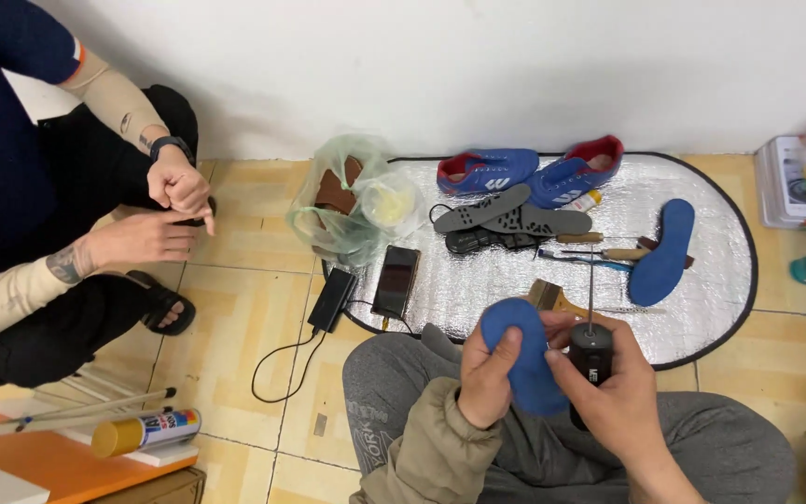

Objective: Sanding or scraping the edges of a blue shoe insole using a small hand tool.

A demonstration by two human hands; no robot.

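My left hand point(487, 378) is wrapped around a blue foam shoe insole point(521, 359), thumb pressed across its face, so that grip is pinching the insole over my lap, above my grey trousers point(394, 383). My right hand point(613, 392) is closed round a small black cylindrical tool point(590, 359) with a thin metal rod sticking straight up from its top, and the tool's body sits right against the insole's right edge, touching it. In front of my knees lies a silver quilted foil mat with a black rim point(701, 327) on the tiled floor point(254, 271). On the mat, a second blue insole point(662, 241) lies off to the right, a pair of blue sports shoes with red lining point(529, 171) rests near the wall, two dark grey insoles point(515, 217) lie just below them, and a wooden-handled brush point(552, 297) sits just beyond my hands. A black phone point(396, 280) lies at the mat's left edge, a black power bank point(331, 299) with its cable beside it, and a clear plastic bag point(352, 201) behind those. To my left another person sits cross-legged, that person's hands point(165, 210) held together. A yellow-capped spray can point(145, 432) lies at the lower left.
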